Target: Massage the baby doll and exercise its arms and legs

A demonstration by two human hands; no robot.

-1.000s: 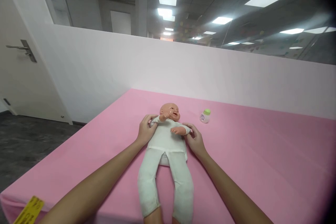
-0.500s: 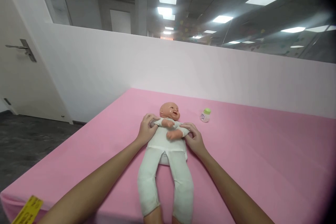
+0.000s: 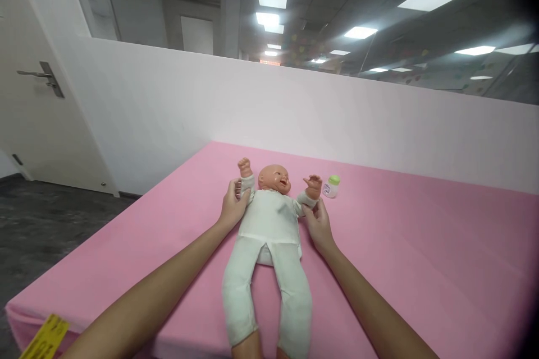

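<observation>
Doll (image 3: 269, 219) laid on back on surface (image 3: 400, 247), head far. Both arms (image 3: 248, 183) spread apart, gripped in curled fingers of left hand (image 3: 233, 205) and right hand (image 3: 319, 227); neither released. Bottle (image 3: 332, 187) at right untouched.

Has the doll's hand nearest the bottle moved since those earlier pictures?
Yes: the doll's hand has swung up and outward, closer to the green-capped bottle.

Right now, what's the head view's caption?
Left hand and right hand hold a doll by its arms on a pink table.
</observation>
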